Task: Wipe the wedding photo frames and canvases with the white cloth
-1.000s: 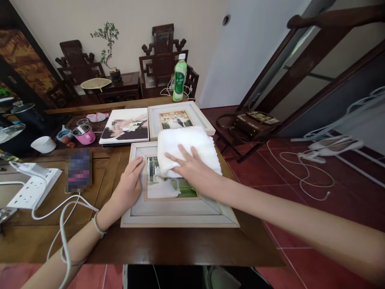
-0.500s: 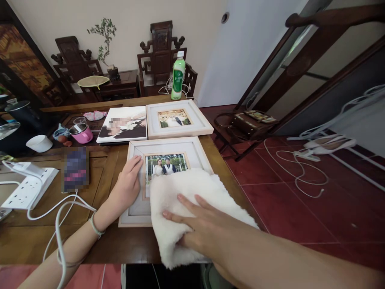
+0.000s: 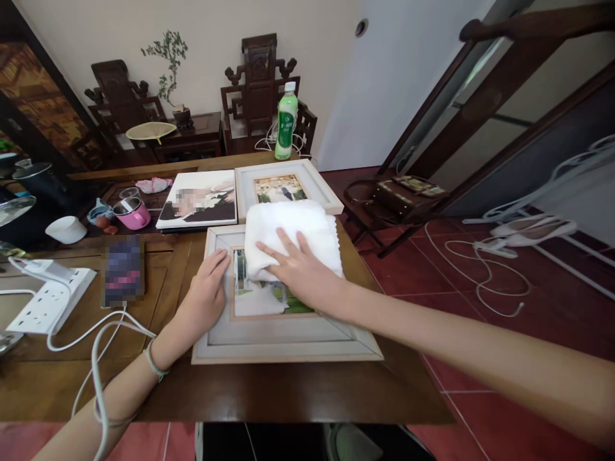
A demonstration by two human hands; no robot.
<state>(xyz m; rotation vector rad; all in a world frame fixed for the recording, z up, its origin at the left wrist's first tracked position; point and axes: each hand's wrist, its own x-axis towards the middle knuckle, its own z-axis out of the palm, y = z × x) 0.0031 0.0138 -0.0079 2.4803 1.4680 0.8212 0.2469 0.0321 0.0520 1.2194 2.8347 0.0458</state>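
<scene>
A pale wooden picture frame with a wedding photo lies flat on the wooden table before me. My right hand lies flat with fingers spread on a fluffy white cloth, pressing it onto the frame's far half. My left hand rests palm down on the frame's left border, fingers loosely together, holding it still.
Behind lie a second framed photo and an unframed canvas print. A green bottle stands at the far edge. To the left are a power strip with white cables, a pink pot and a white bowl. Red tiled floor lies to the right.
My right hand has pushed the cloth from the frame's near right corner back up to its far half. The left hand has stayed on the frame's left border.
</scene>
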